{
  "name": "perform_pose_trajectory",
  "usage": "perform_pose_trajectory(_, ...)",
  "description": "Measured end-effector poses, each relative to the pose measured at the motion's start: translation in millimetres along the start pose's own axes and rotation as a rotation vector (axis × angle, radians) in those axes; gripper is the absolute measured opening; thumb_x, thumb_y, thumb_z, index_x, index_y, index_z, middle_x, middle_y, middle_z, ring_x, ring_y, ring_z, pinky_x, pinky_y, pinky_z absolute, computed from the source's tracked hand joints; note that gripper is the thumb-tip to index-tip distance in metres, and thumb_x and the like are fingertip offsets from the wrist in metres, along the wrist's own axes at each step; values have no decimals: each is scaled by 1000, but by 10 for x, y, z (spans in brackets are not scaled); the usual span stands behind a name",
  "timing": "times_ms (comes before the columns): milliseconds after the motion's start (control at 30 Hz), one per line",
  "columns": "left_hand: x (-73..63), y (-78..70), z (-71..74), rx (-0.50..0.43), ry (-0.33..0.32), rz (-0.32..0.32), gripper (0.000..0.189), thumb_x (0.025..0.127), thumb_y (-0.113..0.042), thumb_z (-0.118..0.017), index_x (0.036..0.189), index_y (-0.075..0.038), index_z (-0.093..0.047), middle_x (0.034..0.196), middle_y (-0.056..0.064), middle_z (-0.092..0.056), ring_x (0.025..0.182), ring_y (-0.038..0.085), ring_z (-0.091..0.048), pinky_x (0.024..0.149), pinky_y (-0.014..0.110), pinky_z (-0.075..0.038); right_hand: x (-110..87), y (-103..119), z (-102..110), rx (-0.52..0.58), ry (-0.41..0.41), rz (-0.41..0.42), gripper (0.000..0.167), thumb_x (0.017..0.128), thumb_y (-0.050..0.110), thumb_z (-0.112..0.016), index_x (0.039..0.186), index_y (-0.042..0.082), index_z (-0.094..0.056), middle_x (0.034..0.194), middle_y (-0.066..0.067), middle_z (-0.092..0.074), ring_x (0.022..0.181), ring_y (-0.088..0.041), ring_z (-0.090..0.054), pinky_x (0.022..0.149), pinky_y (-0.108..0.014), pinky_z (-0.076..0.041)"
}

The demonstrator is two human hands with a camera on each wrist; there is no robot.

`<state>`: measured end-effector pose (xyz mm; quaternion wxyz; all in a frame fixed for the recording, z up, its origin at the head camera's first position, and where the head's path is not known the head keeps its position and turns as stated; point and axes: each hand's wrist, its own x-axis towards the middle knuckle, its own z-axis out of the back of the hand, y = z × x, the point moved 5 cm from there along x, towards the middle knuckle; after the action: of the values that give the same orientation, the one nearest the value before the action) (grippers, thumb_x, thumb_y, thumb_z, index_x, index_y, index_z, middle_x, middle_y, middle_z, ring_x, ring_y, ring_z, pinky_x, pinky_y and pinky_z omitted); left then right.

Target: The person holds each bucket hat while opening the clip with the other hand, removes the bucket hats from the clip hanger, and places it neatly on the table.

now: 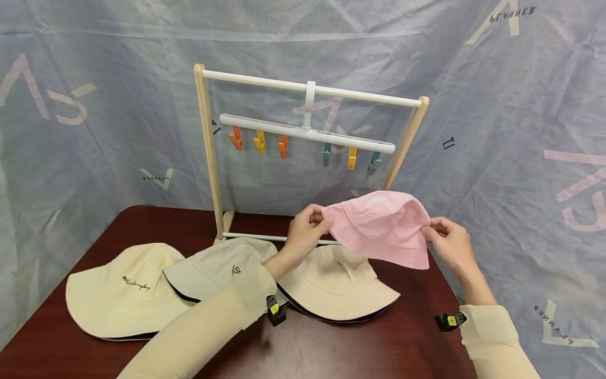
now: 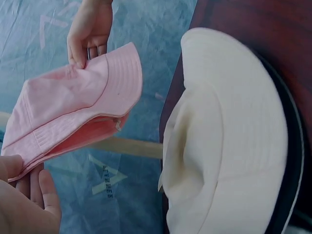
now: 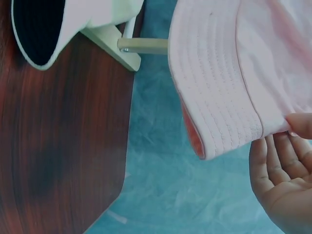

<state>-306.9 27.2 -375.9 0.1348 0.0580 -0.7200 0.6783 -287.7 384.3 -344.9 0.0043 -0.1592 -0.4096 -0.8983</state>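
Observation:
A pink bucket hat (image 1: 379, 226) hangs in the air between both hands, in front of the rack's right side. My left hand (image 1: 305, 234) pinches the left end of its brim between thumb and fingers. On the opposite side, my right hand (image 1: 450, 242) pinches the hat near where crown meets brim. The left wrist view shows the pink hat (image 2: 73, 97) tilted, its brim opening partly visible. In the right wrist view, stitched rows run along the brim (image 3: 214, 87). Below the pink hat, a beige bucket hat (image 1: 336, 284) lies on the table.
A wooden rack (image 1: 208, 152) holds a white hanger (image 1: 303, 131) with several clips, among them an orange clip (image 1: 282, 146) and a green clip (image 1: 326, 155). A cream hat (image 1: 128, 289) and a light grey hat (image 1: 222, 263) lie left on the dark red table (image 1: 331, 347). Grey fabric hangs behind.

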Motion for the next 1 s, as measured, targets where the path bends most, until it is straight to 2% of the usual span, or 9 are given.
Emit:
perform_pose_trajectory(100, -72, 32, -61, -25, 17, 31, 15, 99, -6, -75, 112, -2, -68, 100, 13, -74, 89, 14, -73, 89, 40, -64, 4, -6, 49, -55, 12, 15, 29, 105, 24, -68, 117, -1, -72, 88, 16, -73, 78, 5, -67, 69, -13, -51)
perform_pose_trajectory(200, -152, 65, -133, -43, 46, 57, 16, 100, -6, -74, 113, -2, -67, 100, 11, -74, 90, 14, -74, 88, 38, -64, 5, -19, 94, -93, 23, 23, 29, 104, 24, -68, 117, -1, -72, 88, 13, -73, 76, 5, -65, 67, -14, -50)
perform_pose_trajectory(367, -276, 140, -252, -63, 73, 103, 19, 99, -7, -75, 115, -3, -67, 97, 7, -71, 88, 13, -73, 84, 32, -64, 34, -59, 139, -151, 42, 48, 30, 103, 22, -69, 119, -3, -72, 93, -3, -76, 75, 6, -62, 64, -15, -50)
perform_pose_trajectory(533, -363, 225, -364, -118, 78, 156, 21, 96, -6, -77, 114, -2, -66, 97, 7, -72, 84, 12, -72, 83, 34, -64, 74, -143, 171, -233, 92, 59, 33, 104, 23, -68, 122, -3, -72, 100, -15, -77, 75, 4, -60, 64, -18, -49)
perform_pose_trajectory(633, -414, 275, -424, -127, 81, 191, 22, 94, -6, -78, 113, -3, -67, 96, 7, -73, 81, 12, -72, 82, 35, -65, 84, -194, 190, -261, 137, 51, 34, 105, 25, -67, 123, -3, -72, 102, -15, -77, 77, -1, -61, 64, -21, -50)
perform_pose_trajectory(867, -536, 391, -561, -137, 102, 249, 27, 91, -4, -76, 116, 0, -67, 92, 6, -70, 77, 10, -69, 81, 34, -65, 93, -301, 202, -324, 243, 20, 32, 106, 27, -65, 122, 0, -73, 92, -8, -74, 77, -14, -61, 64, -28, -48)
perform_pose_trajectory(1000, -615, 445, -654, -155, 110, 270, 26, 89, 0, -77, 113, 2, -67, 88, 6, -68, 73, 10, -69, 80, 37, -65, 95, -400, 183, -332, 318, -6, 33, 107, 28, -65, 124, 0, -73, 97, -9, -76, 82, -18, -64, 67, -29, -49)
